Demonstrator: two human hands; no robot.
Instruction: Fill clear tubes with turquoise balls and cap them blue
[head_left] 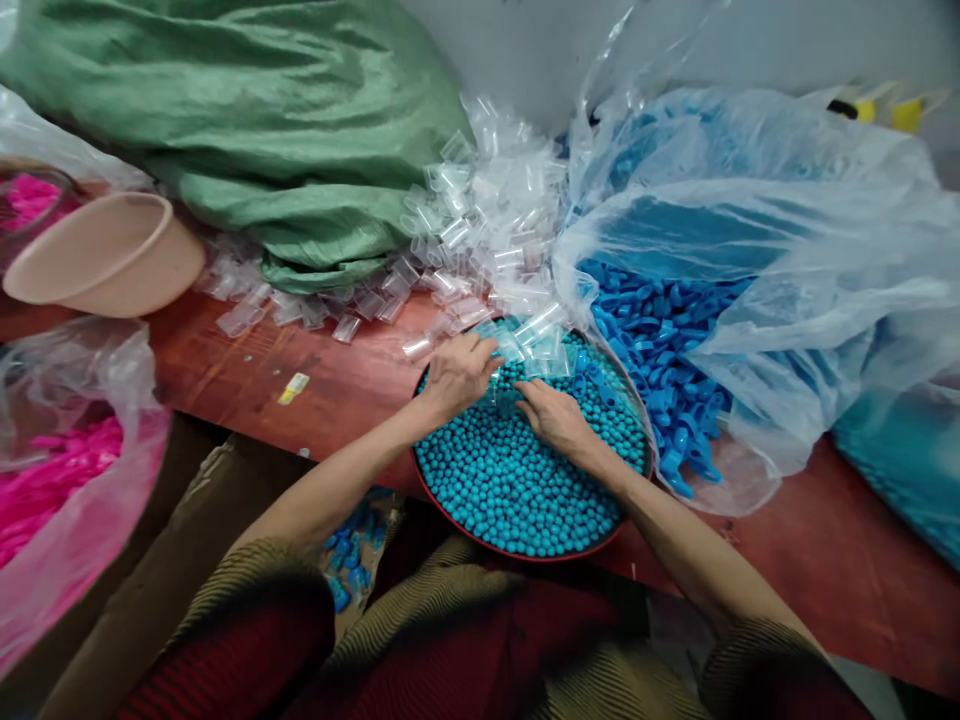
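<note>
A round tray with a dark red rim holds a bed of turquoise beads. Over the beads, my left hand has its fingers curled round what looks like a clear plastic tube. My right hand is just to the right, low over the beads, with thumb and fingers drawn together; whatever they pinch is too small or hidden. Several clear plastic cases lie on the beads beyond my hands. Blue plastic pieces rest at the tray's right side.
Clear cases are heaped behind the tray beside a green sack. A plastic bag at right spills blue pieces. At left are a beige tub and a bag of pink pieces. The red table's front edge runs below.
</note>
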